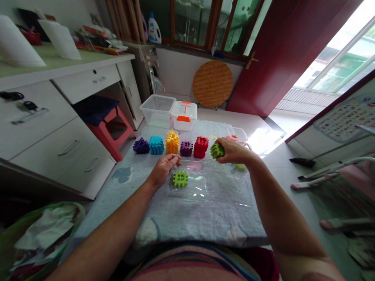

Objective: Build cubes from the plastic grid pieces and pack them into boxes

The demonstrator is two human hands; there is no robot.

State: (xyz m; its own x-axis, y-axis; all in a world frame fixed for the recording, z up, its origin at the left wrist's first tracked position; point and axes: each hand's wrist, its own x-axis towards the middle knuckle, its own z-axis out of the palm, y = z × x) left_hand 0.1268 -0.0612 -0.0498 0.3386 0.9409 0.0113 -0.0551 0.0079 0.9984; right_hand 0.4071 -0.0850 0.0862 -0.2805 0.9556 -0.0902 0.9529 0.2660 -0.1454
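Observation:
My right hand [234, 151] grips a stack of green blocks [217, 151] at the right end of a row of coloured block groups. From the left, the row has dark purple [141, 146], blue [156, 145], yellow [172, 143], purple [186, 148] and red [201, 147] blocks. My left hand [164, 168] has its fingers pinched at the upper left edge of a clear plastic tray [199, 183]. One green block [180, 179] lies flat in the tray's left part.
Behind the row are an open clear bin [158, 111] and a lidded box with orange latches [184, 116]. A small clear container [238, 134] and a green piece [240, 166] are at the right. A pink stool [114, 130] stands left of the table.

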